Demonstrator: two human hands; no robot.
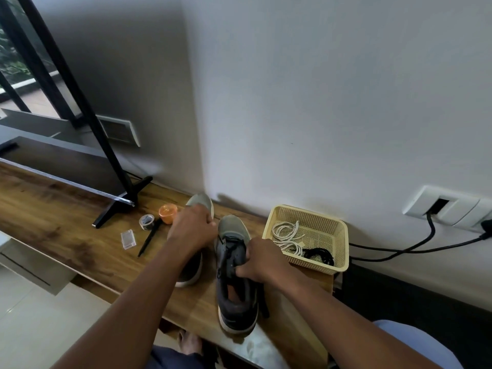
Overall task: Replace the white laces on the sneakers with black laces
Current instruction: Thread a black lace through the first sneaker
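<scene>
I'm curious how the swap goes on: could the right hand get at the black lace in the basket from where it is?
Probably yes. The right hand is beside the basket, whose top is open, and the black lace lies uncovered in its near corner. But that hand is gripping the sneaker, so it must let go first.

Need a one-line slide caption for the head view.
Right hand grips the near sneaker, left hand on the far sneaker; white laces in basket.

The worktop [53,209] is wood-grain with a slight sheen. The sneakers [234,265] look like matt grey cloth with pale rubbery soles. At 3 o'clock, a cream perforated plastic basket [338,246] holds corded laces [288,235].
</scene>
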